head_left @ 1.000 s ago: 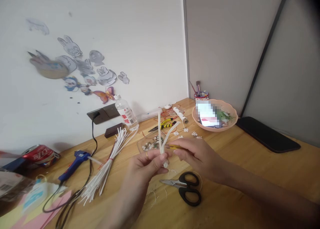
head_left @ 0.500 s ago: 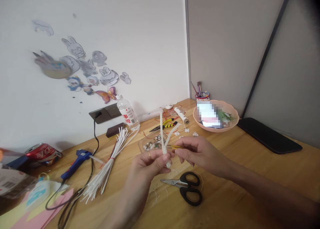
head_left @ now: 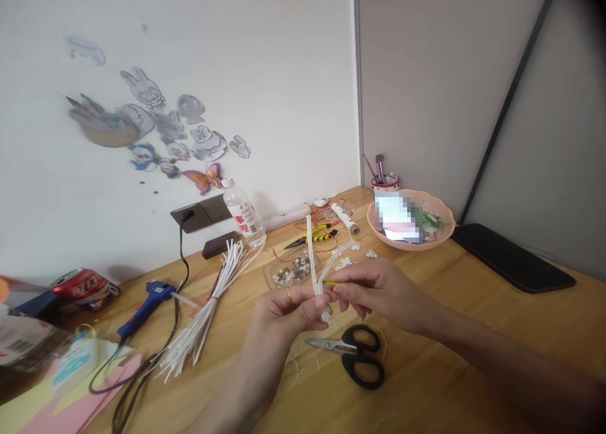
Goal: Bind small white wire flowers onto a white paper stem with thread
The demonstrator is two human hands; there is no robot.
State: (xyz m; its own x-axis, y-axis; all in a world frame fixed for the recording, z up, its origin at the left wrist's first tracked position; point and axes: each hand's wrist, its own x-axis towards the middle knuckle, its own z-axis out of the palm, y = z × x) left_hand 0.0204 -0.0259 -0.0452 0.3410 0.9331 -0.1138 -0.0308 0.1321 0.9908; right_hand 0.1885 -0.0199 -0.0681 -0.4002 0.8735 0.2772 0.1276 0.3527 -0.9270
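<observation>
In the head view, my left hand (head_left: 300, 314) is closed in a pinch, thumb against fingers, round the lower part of some white strips (head_left: 311, 251). They stand up from my grip and split into two arms, one nearly upright, the other bending towards one o'clock. My right hand (head_left: 379, 295) is closed round a slim yellow tool (head_left: 330, 283), its front end pointing to nine o'clock, at the strips; it seems to touch them, though the tip is too small to be sure.

Taking my meeting hands as the centre of the clock, the black-handled scissors (head_left: 360, 356) lie open at five o'clock on the wooden table (head_left: 449, 371). At ten o'clock is a clear dish (head_left: 269, 276) of small beads, with a water bottle (head_left: 246, 218) beyond it. The yellow-and-black pliers (head_left: 324, 236) are at twelve, and a pink bowl (head_left: 438, 238) holding a phone (head_left: 395, 216) is at two. At nine o'clock I have a tied white bundle (head_left: 213, 301), then the blue glue gun (head_left: 144, 313) farther out.
</observation>
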